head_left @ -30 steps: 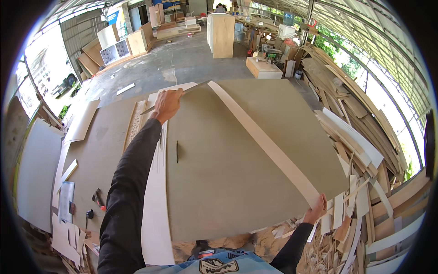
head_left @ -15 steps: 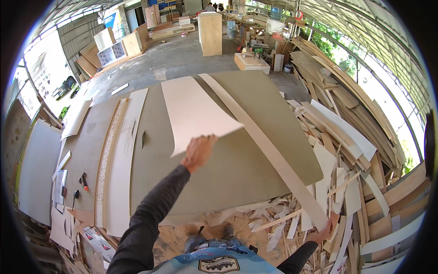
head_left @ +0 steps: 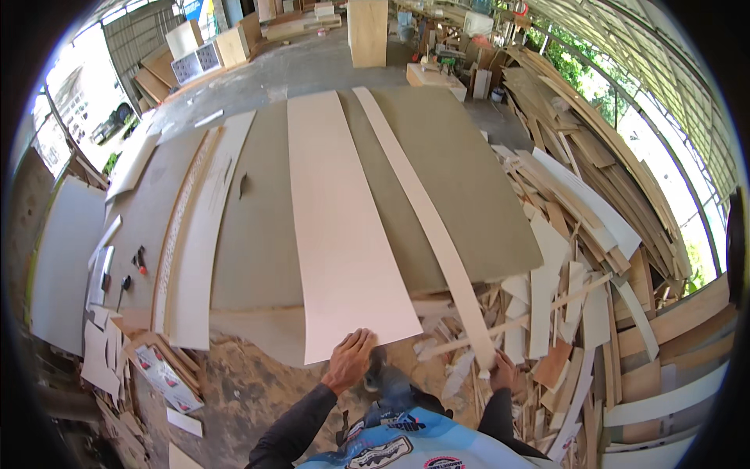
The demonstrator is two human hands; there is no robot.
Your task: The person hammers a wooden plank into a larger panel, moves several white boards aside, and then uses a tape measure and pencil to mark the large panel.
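Note:
A wide pale pink sheet (head_left: 344, 227) lies lengthwise over the grey-brown worktable (head_left: 258, 258), its near end jutting past the table's front edge. My left hand (head_left: 349, 361) is closed on that near edge, fingers on top; the thumb side is hidden. To the right, a long narrow strip (head_left: 426, 211) of similar colour runs across the table. Its near end overhangs the front edge, and my right hand (head_left: 504, 372) grips it there. A band of bare tabletop separates sheet and strip.
At the table's left lie a white panel (head_left: 223, 227), a speckled strip (head_left: 180, 242) and a small tool with a red part (head_left: 139, 260). Offcuts (head_left: 547, 289) are heaped on the right beside stacked boards (head_left: 609, 180). A wooden cabinet (head_left: 367, 35) stands beyond the table.
The pink sheet, lifted and curled before, has come toward me with my left hand and now lies flatter. My right hand and the strip's near end have shifted left in view.

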